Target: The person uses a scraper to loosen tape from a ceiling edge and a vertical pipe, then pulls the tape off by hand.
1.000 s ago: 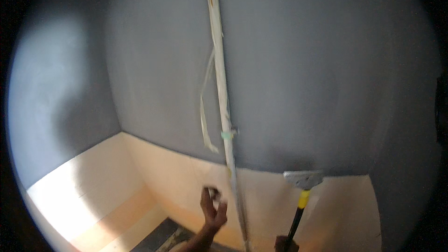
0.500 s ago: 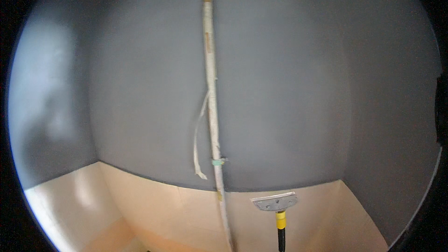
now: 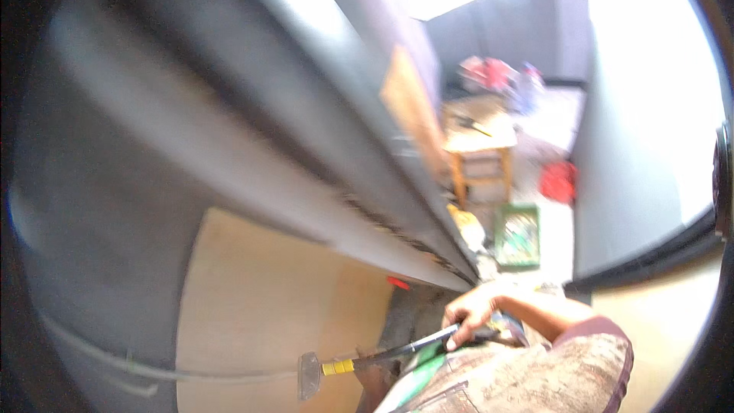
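A long-handled scraper (image 3: 310, 376) slants across the lower middle, with a flat grey head, a yellow collar and a dark shaft. My right hand (image 3: 469, 313) is closed round the shaft's rear part, the arm bent in from the right in a stained, dark-edged sleeve. Lower down, my left hand (image 3: 372, 377) is at the shaft just behind the yellow collar; it looks wrapped round from below, though shadow and blur hide most of its fingers. The scraper head is in front of a cream wall panel (image 3: 267, 298), beneath a dark grey wall surface (image 3: 115, 237).
Beyond the wall edge stands a small wooden stool (image 3: 478, 138) with a dark, yellow-handled tool on it. Near it are a red item (image 3: 558, 182), a green tray (image 3: 518, 235) and clear bottles (image 3: 527, 88). A pale strip (image 3: 191, 375) runs along the grey wall.
The view has swung round to the right and tilted, bringing the stool, the floor items and my arms into sight. The scraper now lies slanted rather than upright, lower left of my right hand.
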